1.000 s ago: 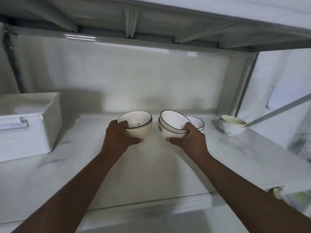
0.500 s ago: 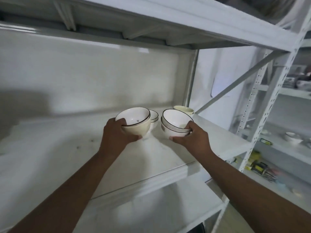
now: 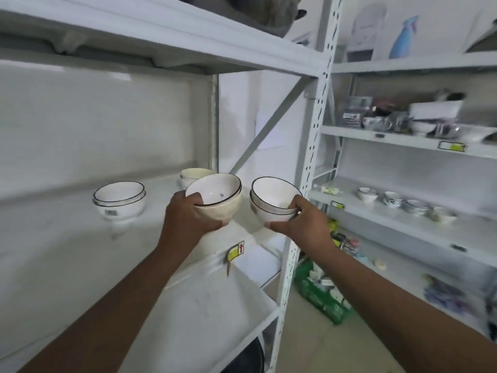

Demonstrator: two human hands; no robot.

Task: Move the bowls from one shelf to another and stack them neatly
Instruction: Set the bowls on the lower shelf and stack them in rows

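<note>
Holding two stacked round bowls, cream under white (image 3: 217,204), in the left hand (image 3: 188,219), fingers curled round; gripped two white dark-rimmed bowls (image 3: 273,201) in the right hand (image 3: 305,224), above the white shelf (image 3: 80,251).

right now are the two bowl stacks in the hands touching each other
Apart. The head view shows a plain strip of shelf between the stack in the left hand and the stack in the right hand; their rims do not meet.
</note>
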